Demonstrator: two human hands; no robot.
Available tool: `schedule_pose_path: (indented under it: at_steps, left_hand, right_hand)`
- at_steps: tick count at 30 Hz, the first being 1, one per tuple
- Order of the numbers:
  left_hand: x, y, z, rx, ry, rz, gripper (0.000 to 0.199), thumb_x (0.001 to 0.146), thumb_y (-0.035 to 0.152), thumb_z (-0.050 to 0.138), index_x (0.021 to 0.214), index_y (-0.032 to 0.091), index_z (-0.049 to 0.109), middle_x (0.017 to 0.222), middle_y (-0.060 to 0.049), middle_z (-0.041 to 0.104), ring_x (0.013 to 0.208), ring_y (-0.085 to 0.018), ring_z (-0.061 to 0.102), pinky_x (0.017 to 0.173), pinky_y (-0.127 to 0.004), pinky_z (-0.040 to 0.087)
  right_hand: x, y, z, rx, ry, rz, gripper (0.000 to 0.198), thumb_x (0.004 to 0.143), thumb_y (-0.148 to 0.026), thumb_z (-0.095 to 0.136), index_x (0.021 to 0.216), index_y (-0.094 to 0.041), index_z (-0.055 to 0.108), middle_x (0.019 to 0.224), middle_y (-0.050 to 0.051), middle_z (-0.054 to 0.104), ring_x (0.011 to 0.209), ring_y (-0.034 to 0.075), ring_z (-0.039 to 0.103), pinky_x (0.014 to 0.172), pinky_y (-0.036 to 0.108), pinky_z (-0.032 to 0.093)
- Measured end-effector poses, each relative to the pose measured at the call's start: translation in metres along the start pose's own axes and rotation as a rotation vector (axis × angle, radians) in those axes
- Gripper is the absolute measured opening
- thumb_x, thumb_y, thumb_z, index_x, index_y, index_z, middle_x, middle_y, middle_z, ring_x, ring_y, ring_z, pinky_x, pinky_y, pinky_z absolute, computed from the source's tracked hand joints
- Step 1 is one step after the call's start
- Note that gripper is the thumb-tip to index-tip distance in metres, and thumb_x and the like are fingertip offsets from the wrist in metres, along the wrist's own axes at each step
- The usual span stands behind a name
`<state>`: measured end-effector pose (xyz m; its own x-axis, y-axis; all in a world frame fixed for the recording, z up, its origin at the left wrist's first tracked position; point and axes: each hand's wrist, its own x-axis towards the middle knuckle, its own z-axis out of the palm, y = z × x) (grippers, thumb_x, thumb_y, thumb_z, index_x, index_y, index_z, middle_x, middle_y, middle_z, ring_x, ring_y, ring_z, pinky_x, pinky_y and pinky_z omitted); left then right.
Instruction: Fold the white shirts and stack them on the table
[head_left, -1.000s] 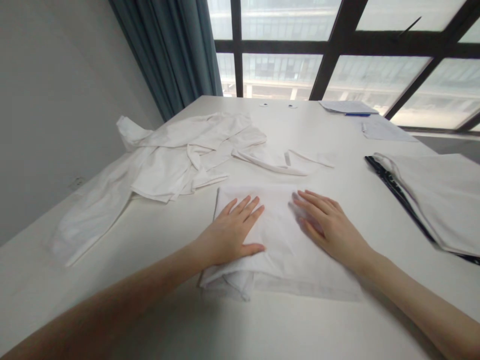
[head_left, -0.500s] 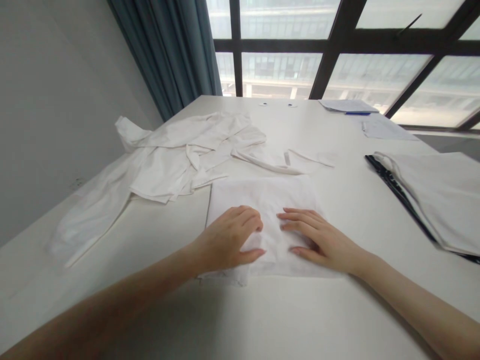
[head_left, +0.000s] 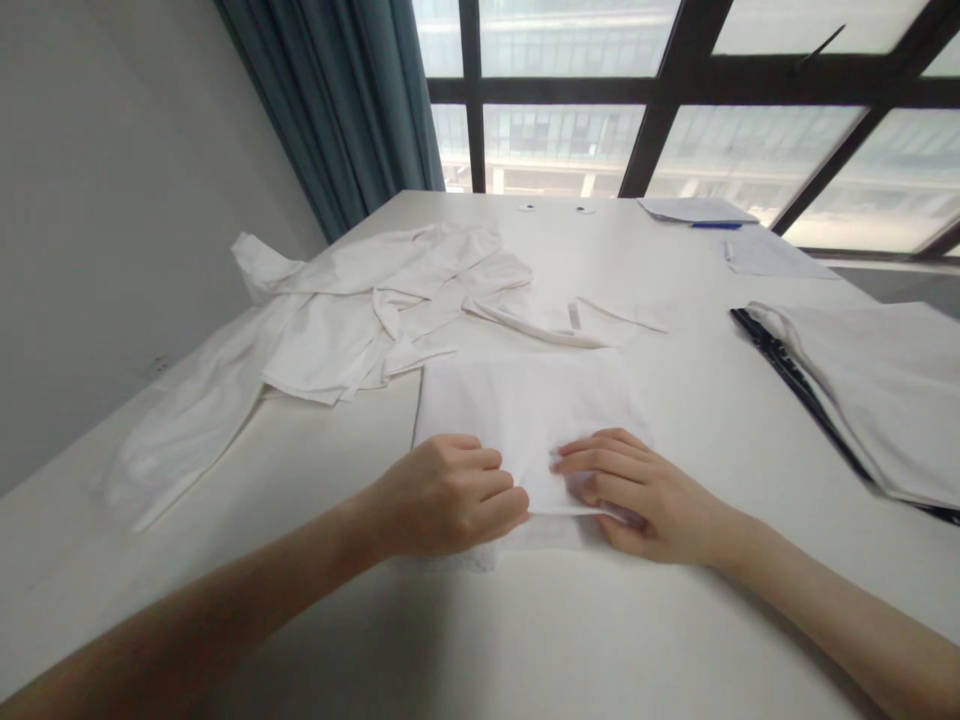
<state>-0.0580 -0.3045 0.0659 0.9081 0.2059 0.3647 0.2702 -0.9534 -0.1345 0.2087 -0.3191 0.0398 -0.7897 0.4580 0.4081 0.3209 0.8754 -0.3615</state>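
Note:
A folded white cloth [head_left: 525,400] lies flat on the table in front of me, its near edge slightly raised over a lower layer. My left hand [head_left: 457,495] is curled in a fist round the left part of that edge, knuckles toward the right. On the right, my right hand [head_left: 645,495] grips the same edge, fingers on top and thumb tucked beneath. Both thumbs are largely hidden. Between the hands, the upper layer's edge runs fairly straight.
Loose white fabric pieces [head_left: 322,340] spread over the left of the white table [head_left: 570,640]. Thin white strips [head_left: 540,325] lie behind the cloth. At right, another folded white cloth [head_left: 885,390] rests on a black item [head_left: 810,400]. Papers [head_left: 697,210] and a blue pen [head_left: 716,226] lie far back.
Both hands have moved slightly toward me and closed on the near edge of the folded cloth. The upper layer's edge has lifted, exposing the layer beneath.

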Motion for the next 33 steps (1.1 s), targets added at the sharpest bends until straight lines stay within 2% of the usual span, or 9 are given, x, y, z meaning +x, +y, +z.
schedule_pose_path:
  at_steps: [3, 6, 10, 13, 17, 22, 25, 30, 33]
  left_hand:
    - [-0.001, 0.001, 0.000, -0.125, -0.048, 0.014, 0.033, 0.097, 0.026, 0.052, 0.065, 0.019, 0.052, 0.056, 0.003, 0.055, 0.054, -0.013, 0.047, 0.054, -0.030, 0.031]
    - [-0.003, -0.001, 0.009, -0.404, -0.147, -0.021, 0.031, 0.094, 0.030, 0.059, 0.065, 0.019, 0.057, 0.055, 0.003, 0.058, 0.058, -0.013, 0.052, 0.065, -0.029, 0.038]
    - [-0.007, -0.008, 0.024, -0.821, -0.153, -0.212, 0.020, 0.090, 0.028, 0.066, 0.072, 0.019, 0.067, 0.057, 0.005, 0.064, 0.057, -0.009, 0.054, 0.085, -0.028, 0.040]
    - [-0.007, -0.013, 0.030, -0.954, -0.117, -0.334, 0.018, 0.091, 0.030, 0.065, 0.078, 0.018, 0.070, 0.062, 0.004, 0.064, 0.058, -0.008, 0.054, 0.089, -0.028, 0.040]
    - [-0.007, -0.013, 0.029, -0.894, -0.132, -0.353, 0.015, 0.086, 0.032, 0.070, 0.081, 0.018, 0.065, 0.066, 0.005, 0.058, 0.066, -0.010, 0.054, 0.089, -0.028, 0.040]
    - [-0.007, -0.005, 0.019, -0.708, -0.251, -0.267, 0.040, 0.071, 0.049, 0.080, 0.086, 0.020, 0.058, 0.079, 0.004, 0.058, 0.079, -0.015, 0.055, 0.092, -0.032, 0.037]
    - [-0.007, 0.000, 0.013, -0.573, -0.319, -0.275, 0.046, 0.067, 0.049, 0.084, 0.091, 0.021, 0.056, 0.085, 0.002, 0.060, 0.089, -0.019, 0.055, 0.097, -0.035, 0.035]
    - [-0.006, 0.002, 0.013, -0.424, -0.319, -0.326, 0.043, 0.071, 0.046, 0.081, 0.094, 0.021, 0.055, 0.091, 0.000, 0.061, 0.094, -0.022, 0.056, 0.106, -0.044, 0.028]
    - [-0.010, 0.003, 0.010, -0.347, -0.294, -0.368, 0.035, 0.078, 0.037, 0.077, 0.099, 0.020, 0.055, 0.095, -0.002, 0.061, 0.094, -0.023, 0.056, 0.102, -0.045, 0.033]
  right_hand:
    - [0.001, -0.002, -0.006, 0.118, 0.013, 0.055, 0.020, 0.073, -0.004, 0.057, 0.082, -0.021, 0.052, 0.116, 0.009, 0.065, 0.120, 0.022, 0.055, 0.099, 0.039, 0.044]
    - [0.001, -0.004, -0.008, 0.183, -0.117, 0.111, 0.019, 0.071, -0.005, 0.061, 0.077, -0.021, 0.053, 0.120, 0.006, 0.064, 0.125, 0.023, 0.050, 0.102, 0.040, 0.041]
    - [0.002, -0.004, -0.009, 0.202, -0.273, 0.189, 0.015, 0.074, -0.011, 0.067, 0.072, -0.021, 0.056, 0.128, 0.003, 0.061, 0.131, 0.024, 0.045, 0.105, 0.041, 0.039]
    - [0.002, -0.004, -0.011, 0.202, -0.324, 0.209, 0.013, 0.075, -0.014, 0.069, 0.072, -0.021, 0.059, 0.132, 0.003, 0.059, 0.133, 0.025, 0.043, 0.106, 0.042, 0.039]
    - [0.002, -0.003, -0.013, 0.201, -0.340, 0.212, 0.012, 0.077, -0.017, 0.071, 0.073, -0.021, 0.061, 0.134, 0.003, 0.058, 0.134, 0.025, 0.043, 0.107, 0.043, 0.039]
    - [0.002, -0.005, -0.012, 0.176, -0.318, 0.222, 0.013, 0.077, -0.015, 0.070, 0.071, -0.021, 0.061, 0.132, 0.003, 0.059, 0.133, 0.025, 0.045, 0.106, 0.044, 0.041]
    - [0.002, -0.008, -0.011, 0.149, -0.316, 0.211, 0.012, 0.077, -0.015, 0.069, 0.071, -0.022, 0.060, 0.133, 0.003, 0.059, 0.134, 0.025, 0.044, 0.107, 0.044, 0.041]
    - [0.000, -0.006, -0.013, 0.065, -0.327, 0.245, 0.009, 0.083, -0.018, 0.064, 0.077, -0.022, 0.059, 0.138, 0.002, 0.057, 0.138, 0.025, 0.040, 0.109, 0.045, 0.039]
    - [-0.003, -0.005, -0.013, 0.005, -0.309, 0.273, 0.008, 0.086, -0.021, 0.062, 0.080, -0.022, 0.058, 0.142, 0.004, 0.054, 0.140, 0.026, 0.037, 0.107, 0.046, 0.041]
